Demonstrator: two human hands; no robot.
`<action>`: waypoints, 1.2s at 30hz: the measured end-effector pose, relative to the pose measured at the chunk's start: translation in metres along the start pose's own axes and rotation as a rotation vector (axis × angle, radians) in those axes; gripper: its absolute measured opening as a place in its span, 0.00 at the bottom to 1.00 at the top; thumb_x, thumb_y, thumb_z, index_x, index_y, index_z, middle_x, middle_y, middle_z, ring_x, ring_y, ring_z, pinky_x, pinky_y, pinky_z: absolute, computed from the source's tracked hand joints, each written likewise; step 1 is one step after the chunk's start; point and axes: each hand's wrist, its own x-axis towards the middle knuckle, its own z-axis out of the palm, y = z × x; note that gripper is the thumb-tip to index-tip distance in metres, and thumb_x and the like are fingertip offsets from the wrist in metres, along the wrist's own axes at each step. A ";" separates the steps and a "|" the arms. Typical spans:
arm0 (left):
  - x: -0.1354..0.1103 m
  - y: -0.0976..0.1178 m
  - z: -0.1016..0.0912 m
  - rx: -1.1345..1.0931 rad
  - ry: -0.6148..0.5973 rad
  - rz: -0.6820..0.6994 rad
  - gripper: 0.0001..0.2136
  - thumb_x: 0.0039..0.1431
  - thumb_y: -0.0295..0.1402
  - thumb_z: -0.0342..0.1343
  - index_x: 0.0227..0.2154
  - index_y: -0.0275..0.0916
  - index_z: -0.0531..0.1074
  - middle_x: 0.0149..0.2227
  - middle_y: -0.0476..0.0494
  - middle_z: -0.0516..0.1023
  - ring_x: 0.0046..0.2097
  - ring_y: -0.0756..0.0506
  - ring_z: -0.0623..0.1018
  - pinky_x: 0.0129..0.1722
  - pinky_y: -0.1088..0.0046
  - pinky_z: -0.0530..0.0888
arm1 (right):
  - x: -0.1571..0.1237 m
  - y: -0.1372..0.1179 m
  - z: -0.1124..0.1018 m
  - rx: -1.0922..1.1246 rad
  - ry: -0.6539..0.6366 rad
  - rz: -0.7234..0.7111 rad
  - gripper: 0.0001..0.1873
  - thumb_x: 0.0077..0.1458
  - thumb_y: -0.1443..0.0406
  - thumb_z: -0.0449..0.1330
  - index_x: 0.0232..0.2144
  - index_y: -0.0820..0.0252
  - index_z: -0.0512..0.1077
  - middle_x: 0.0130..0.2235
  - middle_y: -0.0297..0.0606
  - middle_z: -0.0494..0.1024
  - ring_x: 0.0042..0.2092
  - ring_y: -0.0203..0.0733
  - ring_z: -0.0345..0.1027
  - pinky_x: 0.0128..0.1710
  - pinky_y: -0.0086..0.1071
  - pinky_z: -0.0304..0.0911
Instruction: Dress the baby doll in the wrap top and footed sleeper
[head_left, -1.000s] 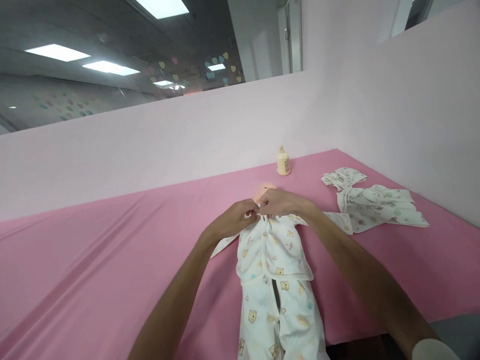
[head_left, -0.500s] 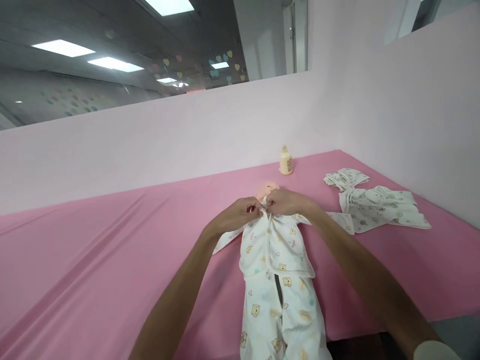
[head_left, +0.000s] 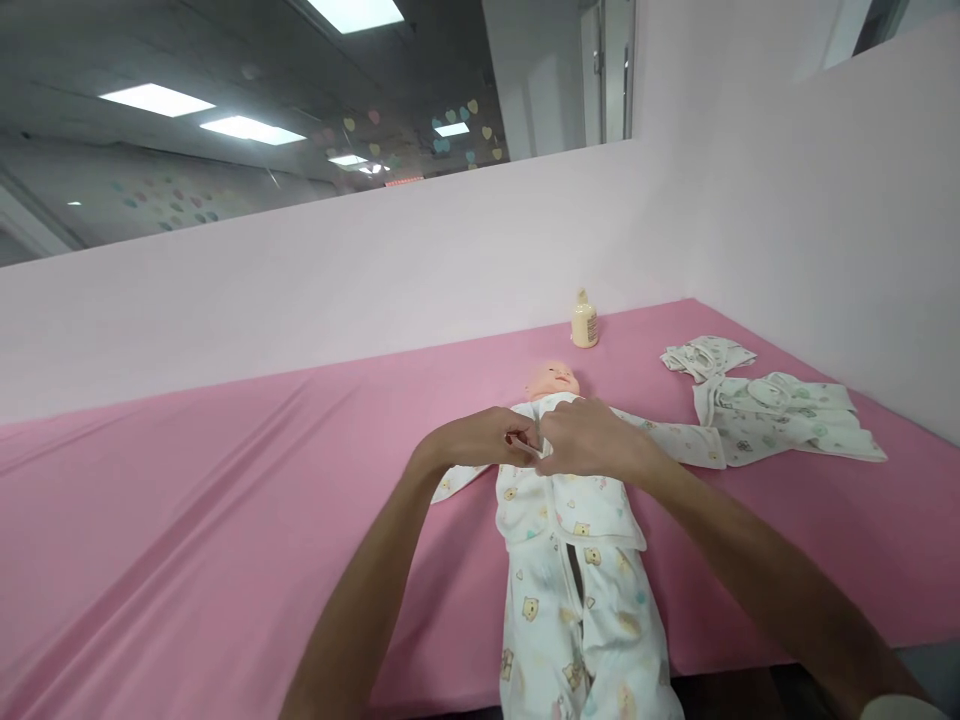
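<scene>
Left hand (head_left: 499,437) and right hand (head_left: 589,438), fingers pinching the printed jacket (head_left: 598,508), sit close together over the chest of the doll (head_left: 553,380).

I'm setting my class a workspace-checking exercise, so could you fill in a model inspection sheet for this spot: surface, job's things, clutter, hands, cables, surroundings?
Surface: pink cover, creased at left.
Job's things: doll lying face up in a printed jacket and trousers; the trousers run out of the picture.
Clutter: pump bottle upright near the back wall; loose printed garments at right.
Hands: left hand pinches fabric at the jacket's front; right hand meets it there, fingertips hidden.
Cables: nothing seen.
Surroundings: pale walls; glass panel above, showing ceiling lights.
</scene>
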 end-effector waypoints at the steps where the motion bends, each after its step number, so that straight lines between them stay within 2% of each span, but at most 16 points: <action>1: 0.002 0.001 0.001 -0.008 -0.007 0.023 0.05 0.51 0.31 0.53 0.30 0.38 0.72 0.32 0.49 0.72 0.34 0.49 0.69 0.33 0.75 0.64 | -0.001 -0.002 0.002 -0.023 -0.016 0.006 0.05 0.50 0.66 0.57 0.24 0.61 0.69 0.26 0.37 0.73 0.31 0.41 0.68 0.27 0.30 0.51; 4: 0.005 0.003 0.003 0.003 -0.010 0.057 0.06 0.52 0.31 0.52 0.27 0.37 0.73 0.26 0.51 0.69 0.29 0.51 0.65 0.30 0.75 0.61 | 0.001 -0.009 0.011 -0.056 -0.020 0.017 0.05 0.50 0.70 0.55 0.29 0.61 0.72 0.29 0.40 0.76 0.33 0.43 0.70 0.29 0.31 0.53; 7: 0.004 0.003 0.003 0.007 -0.005 0.068 0.06 0.52 0.31 0.52 0.24 0.36 0.72 0.25 0.52 0.68 0.28 0.52 0.64 0.29 0.76 0.61 | 0.004 -0.017 0.020 -0.068 0.025 0.032 0.08 0.53 0.69 0.53 0.31 0.62 0.73 0.32 0.44 0.76 0.34 0.44 0.70 0.31 0.32 0.55; 13: 0.003 0.001 0.002 0.009 -0.001 0.115 0.05 0.51 0.29 0.52 0.24 0.36 0.72 0.24 0.52 0.67 0.28 0.52 0.63 0.29 0.76 0.61 | 0.000 -0.019 0.022 -0.088 0.014 0.043 0.07 0.51 0.72 0.53 0.29 0.63 0.72 0.29 0.43 0.75 0.32 0.42 0.69 0.30 0.31 0.52; 17: 0.004 -0.002 0.003 -0.032 -0.017 0.103 0.06 0.53 0.30 0.53 0.28 0.37 0.75 0.27 0.52 0.71 0.30 0.52 0.66 0.32 0.77 0.64 | -0.004 -0.012 0.018 -0.091 0.039 0.004 0.10 0.48 0.76 0.51 0.28 0.63 0.70 0.27 0.40 0.74 0.30 0.41 0.68 0.26 0.31 0.47; 20: 0.005 -0.003 0.004 -0.034 -0.013 0.079 0.06 0.53 0.32 0.55 0.26 0.36 0.75 0.25 0.52 0.72 0.31 0.51 0.68 0.34 0.76 0.66 | -0.003 -0.011 0.021 -0.135 0.084 0.009 0.12 0.46 0.78 0.50 0.28 0.62 0.70 0.27 0.41 0.74 0.29 0.42 0.68 0.26 0.32 0.46; 25: 0.004 -0.006 0.004 -0.105 -0.033 0.110 0.06 0.53 0.34 0.57 0.27 0.37 0.77 0.29 0.50 0.77 0.33 0.50 0.72 0.37 0.75 0.68 | 0.001 -0.014 0.023 -0.214 0.094 -0.054 0.12 0.47 0.79 0.51 0.31 0.63 0.71 0.25 0.41 0.72 0.29 0.41 0.67 0.26 0.32 0.44; 27: 0.004 -0.007 0.003 -0.116 -0.034 0.097 0.07 0.54 0.34 0.57 0.29 0.38 0.78 0.32 0.49 0.79 0.35 0.49 0.73 0.38 0.75 0.69 | 0.003 -0.009 0.021 -0.214 0.107 -0.084 0.11 0.48 0.78 0.51 0.29 0.62 0.70 0.23 0.38 0.69 0.28 0.40 0.64 0.26 0.32 0.43; 29: 0.003 -0.008 0.002 -0.118 -0.018 0.069 0.07 0.54 0.35 0.58 0.31 0.38 0.79 0.34 0.47 0.79 0.37 0.48 0.74 0.39 0.74 0.68 | 0.007 0.001 0.018 -0.125 0.096 -0.134 0.09 0.49 0.76 0.51 0.24 0.61 0.67 0.21 0.35 0.65 0.26 0.37 0.59 0.26 0.32 0.42; 31: 0.002 -0.009 0.000 -0.111 0.002 0.047 0.08 0.53 0.36 0.58 0.32 0.37 0.78 0.35 0.47 0.78 0.38 0.48 0.73 0.38 0.74 0.67 | 0.012 0.015 0.017 0.063 0.062 -0.184 0.09 0.49 0.73 0.53 0.20 0.60 0.63 0.21 0.31 0.61 0.25 0.34 0.53 0.26 0.31 0.41; 36: -0.001 -0.007 -0.004 -0.079 0.013 0.054 0.11 0.56 0.38 0.56 0.32 0.36 0.78 0.31 0.48 0.74 0.31 0.51 0.66 0.31 0.75 0.62 | 0.022 0.044 0.019 0.535 -0.074 -0.189 0.06 0.47 0.68 0.54 0.21 0.60 0.60 0.24 0.27 0.59 0.24 0.30 0.48 0.23 0.27 0.42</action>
